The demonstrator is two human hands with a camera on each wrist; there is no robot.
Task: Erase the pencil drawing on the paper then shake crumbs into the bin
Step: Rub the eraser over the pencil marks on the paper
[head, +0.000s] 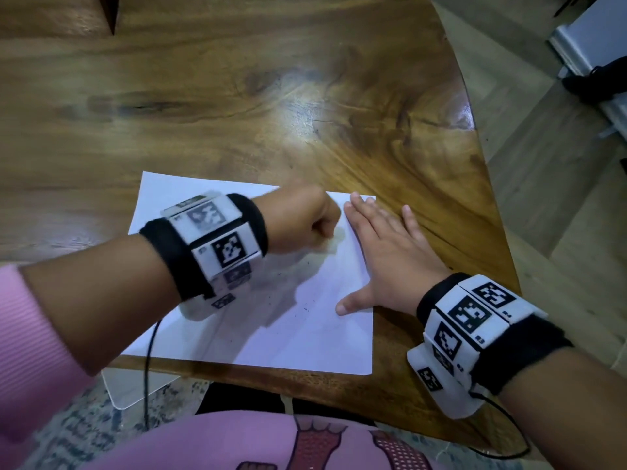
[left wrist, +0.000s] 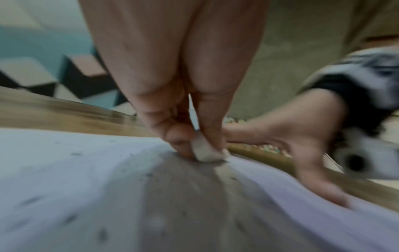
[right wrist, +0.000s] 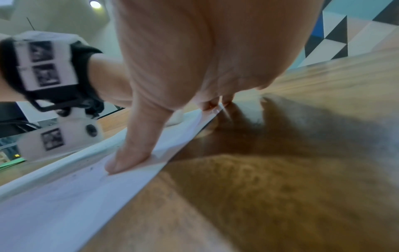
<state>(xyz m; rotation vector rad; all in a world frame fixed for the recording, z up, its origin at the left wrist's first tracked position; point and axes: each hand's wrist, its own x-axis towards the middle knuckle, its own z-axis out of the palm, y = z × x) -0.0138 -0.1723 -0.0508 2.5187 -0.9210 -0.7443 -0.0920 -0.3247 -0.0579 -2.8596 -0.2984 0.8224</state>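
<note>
A white sheet of paper (head: 305,334) lies near the front edge of the wooden table (head: 237,96). My left hand (head: 305,215) is curled over its upper middle. The left wrist view shows that hand pinching a small whitish eraser (left wrist: 205,151), its tip pressed on the paper (left wrist: 64,170). Dark eraser crumbs (head: 307,308) are scattered over the sheet. My right hand (head: 383,252) lies flat with fingers spread on the paper's right edge. Its thumb (right wrist: 127,158) presses the sheet (right wrist: 54,204). Only faint pencil marks show on the paper.
The table's curved right edge (head: 488,198) drops to a pale floor. A white flat object (head: 135,388) sits on the floor below the table's front edge, with a black cable (head: 149,368) hanging over it. No bin is in view.
</note>
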